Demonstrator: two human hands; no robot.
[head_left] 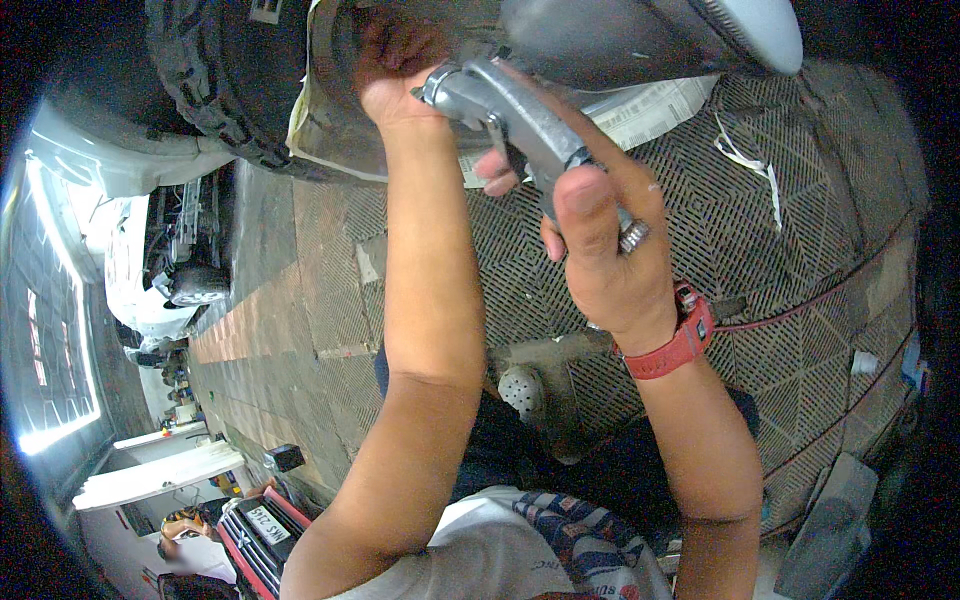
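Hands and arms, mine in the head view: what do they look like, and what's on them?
Your left hand and right hand are both ungloved. No sleeve covers the left forearm or right forearm. A red-strapped watch circles the right wrist; no band shows on the left.

Right hand (612,245) wrapped round a silver spray gun (535,125)!
Left hand (398,65) up top, tyre (195,98) to its left, paper (655,112) behind the gun.

The spray gun (540,130) is silver, the floor (820,220) diamond-patterned grey
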